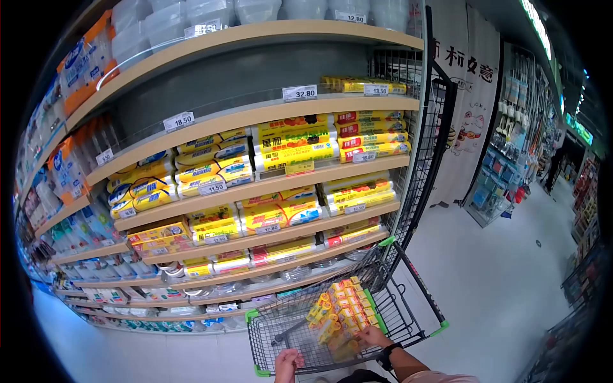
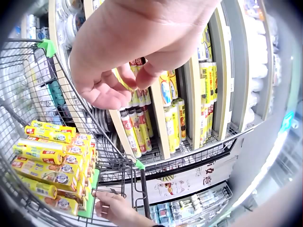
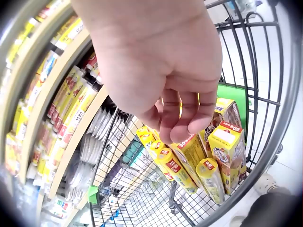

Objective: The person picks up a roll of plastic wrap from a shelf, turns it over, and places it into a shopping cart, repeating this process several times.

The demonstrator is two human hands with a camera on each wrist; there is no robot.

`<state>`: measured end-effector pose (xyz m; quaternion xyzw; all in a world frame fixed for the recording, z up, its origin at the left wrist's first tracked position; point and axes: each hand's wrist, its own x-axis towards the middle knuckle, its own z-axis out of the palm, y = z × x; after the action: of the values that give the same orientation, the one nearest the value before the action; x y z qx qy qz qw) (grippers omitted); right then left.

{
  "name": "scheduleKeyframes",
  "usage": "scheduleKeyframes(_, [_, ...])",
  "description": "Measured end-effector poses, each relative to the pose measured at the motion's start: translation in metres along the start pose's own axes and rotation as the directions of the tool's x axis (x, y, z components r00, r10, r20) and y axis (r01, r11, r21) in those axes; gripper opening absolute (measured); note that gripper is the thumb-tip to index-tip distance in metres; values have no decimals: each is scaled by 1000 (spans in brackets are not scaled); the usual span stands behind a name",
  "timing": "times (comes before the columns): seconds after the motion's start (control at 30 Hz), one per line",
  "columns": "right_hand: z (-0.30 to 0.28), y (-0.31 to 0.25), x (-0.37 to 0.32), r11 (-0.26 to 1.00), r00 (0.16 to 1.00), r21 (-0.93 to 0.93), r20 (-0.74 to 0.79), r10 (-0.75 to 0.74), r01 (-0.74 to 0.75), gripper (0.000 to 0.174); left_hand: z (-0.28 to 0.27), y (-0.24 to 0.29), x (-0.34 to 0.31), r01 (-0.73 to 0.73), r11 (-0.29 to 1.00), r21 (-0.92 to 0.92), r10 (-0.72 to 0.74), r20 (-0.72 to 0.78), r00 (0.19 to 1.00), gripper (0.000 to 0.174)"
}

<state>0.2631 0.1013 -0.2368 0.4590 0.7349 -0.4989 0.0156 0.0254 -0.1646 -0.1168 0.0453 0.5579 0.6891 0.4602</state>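
Observation:
A wire shopping cart (image 1: 268, 335) with green corners holds yellow boxes (image 1: 351, 303) with red and orange markings, stacked against its green-edged side. Beside them lie several yellow wrapped rolls (image 1: 321, 311); in the right wrist view one roll (image 3: 210, 179) leans by a yellow box (image 3: 228, 151). My right hand (image 1: 372, 336) is over the near end of the boxes, fingers bent downward and loosely curled, fingertips overlapping the boxes in the right wrist view. My left hand (image 1: 288, 362) hovers at the cart's near rim, fingers loosely bent, holding nothing.
Shelves with wooden edges (image 1: 287, 172) run along the cart's far side, stocked with yellow rolls (image 1: 297, 153) and price tags (image 1: 300, 94). Clear plastic containers (image 1: 255, 9) fill the top shelf. White aisle floor (image 1: 472, 274) extends right, past a rack of hanging goods (image 1: 504, 140).

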Motion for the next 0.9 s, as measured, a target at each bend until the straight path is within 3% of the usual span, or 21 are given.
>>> scheduleKeyframes(0.1, [-13,-26,-21,990,991,44,-2,137,-137,40,6,-2,-1,6,999,-33,-6,-10,1000,8])
scheduleKeyframes(0.13, [-11,-13,-15,985,995,143,6,100,-100,43,6,-7,0,10,999,-47,-10,8,1000,8])
scheduleKeyframes(0.23, [-19,5,-15,988,997,147,-51,64,-56,40,21,-8,-3,-4,1000,-29,5,33,999,8])
scheduleKeyframes(0.27, [-29,6,-13,985,989,86,17,147,-148,39,28,-9,-6,-15,1000,-9,15,49,999,7])
scheduleKeyframes(0.37, [-45,37,-9,998,995,-61,-101,-24,18,28,57,-13,-11,2,1000,29,-5,89,996,6])
scheduleKeyframes(0.4, [-50,40,-13,998,979,-48,-198,-46,37,27,67,-17,-12,16,999,36,-20,96,995,6])
scheduleKeyframes(0.5, [-92,42,-27,973,950,-187,-257,-178,132,31,102,-40,4,53,998,-35,-48,122,991,7])
scheduleKeyframes(0.53, [-97,61,-17,956,902,-213,-339,-266,202,25,122,-46,2,40,999,11,-41,97,994,9])
scheduleKeyframes(0.63, [-139,68,-14,939,888,1,-326,-325,344,21,179,-61,-6,45,999,-25,-44,46,998,11])
scheduleKeyframes(0.73, [-191,49,-36,935,979,299,-121,-164,193,23,237,-69,-20,36,997,-66,-31,66,997,12])
scheduleKeyframes(0.87, [-226,71,-22,892,854,-35,-275,-443,451,18,293,-81,-30,-49,998,-43,53,108,993,23])
scheduleKeyframes(0.9, [-233,71,-21,890,860,34,-277,-429,455,17,304,-79,-34,-77,992,-96,88,123,989,24])
